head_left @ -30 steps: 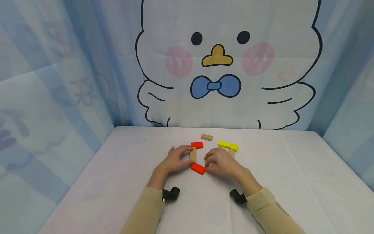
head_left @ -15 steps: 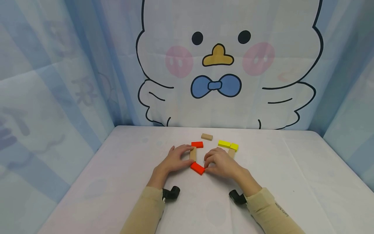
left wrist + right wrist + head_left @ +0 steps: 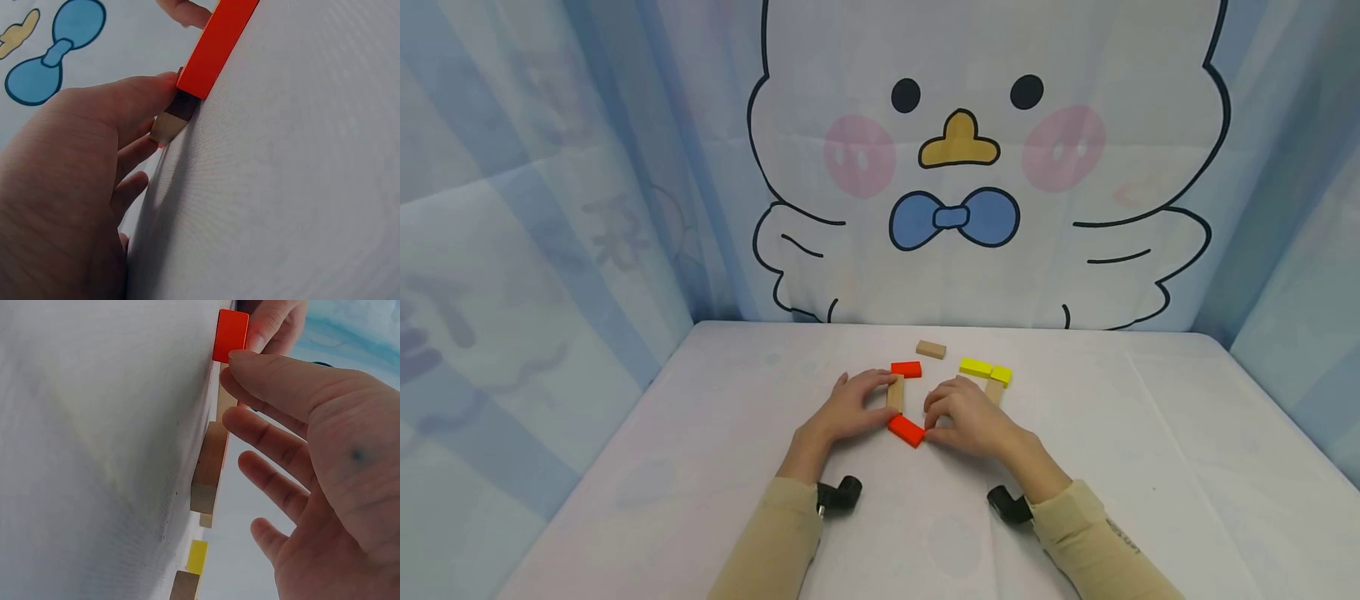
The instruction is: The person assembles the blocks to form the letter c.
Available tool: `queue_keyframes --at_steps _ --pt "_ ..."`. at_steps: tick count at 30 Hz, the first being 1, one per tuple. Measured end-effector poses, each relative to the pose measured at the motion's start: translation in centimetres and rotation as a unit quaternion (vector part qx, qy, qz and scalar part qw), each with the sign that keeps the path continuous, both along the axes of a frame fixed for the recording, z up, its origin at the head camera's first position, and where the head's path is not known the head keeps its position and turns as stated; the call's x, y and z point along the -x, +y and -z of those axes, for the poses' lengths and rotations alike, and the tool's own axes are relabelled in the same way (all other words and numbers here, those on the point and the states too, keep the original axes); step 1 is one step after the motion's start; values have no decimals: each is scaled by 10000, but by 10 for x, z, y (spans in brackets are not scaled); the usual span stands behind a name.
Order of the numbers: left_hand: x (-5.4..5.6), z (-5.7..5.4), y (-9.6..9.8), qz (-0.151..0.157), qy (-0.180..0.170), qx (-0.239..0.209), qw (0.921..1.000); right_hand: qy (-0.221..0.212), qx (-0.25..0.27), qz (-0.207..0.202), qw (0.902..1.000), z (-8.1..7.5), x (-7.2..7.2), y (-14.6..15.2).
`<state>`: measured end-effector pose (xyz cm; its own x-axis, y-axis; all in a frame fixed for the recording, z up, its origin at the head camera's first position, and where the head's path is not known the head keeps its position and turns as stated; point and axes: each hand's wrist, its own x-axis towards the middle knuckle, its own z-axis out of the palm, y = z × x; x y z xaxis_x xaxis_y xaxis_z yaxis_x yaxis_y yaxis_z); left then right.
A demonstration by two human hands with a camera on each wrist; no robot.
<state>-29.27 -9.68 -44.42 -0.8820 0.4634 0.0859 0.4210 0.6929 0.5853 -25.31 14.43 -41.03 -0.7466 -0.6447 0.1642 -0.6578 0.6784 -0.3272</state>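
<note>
Red block point(image 3: 907, 430): located on the near side of the bench point(image 3: 1150, 500), set at a slant by the near end of a wooden block point(image 3: 896, 394). The left hand point(image 3: 850, 408) spans that wooden block lengthwise, its grip closed to about the block's length, thumb at the near end by the red block's corner and a finger at the far end. The right hand point(image 3: 973, 421) has a loose grip, thumb tip touching the red block's right end, other fingers bent and spread apart; no firm hold is evident.

Handling, as judged: the blocks look light, rigid and not fragile. Their flat painted or bare faces may slide easily on the cloth, so a slight nudge could turn one. Best hold is a light pinch across opposite long sides at mid-length; contact at one corner is likely to swivel the block.
</note>
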Motion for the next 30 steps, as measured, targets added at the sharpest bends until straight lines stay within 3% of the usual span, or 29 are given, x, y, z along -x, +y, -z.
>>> queue_keyframes --at_steps 12,19,30 --pt "-1 -1 -2 51 32 -49 10000 -5 48 62 10000 -1 1 1" --pt "1 2 -2 22 27 -51 10000 353 346 135 9987 2 5 7" --pt "1 1 -1 -27 -31 19 10000 -19 462 972 9942 0 6 13"
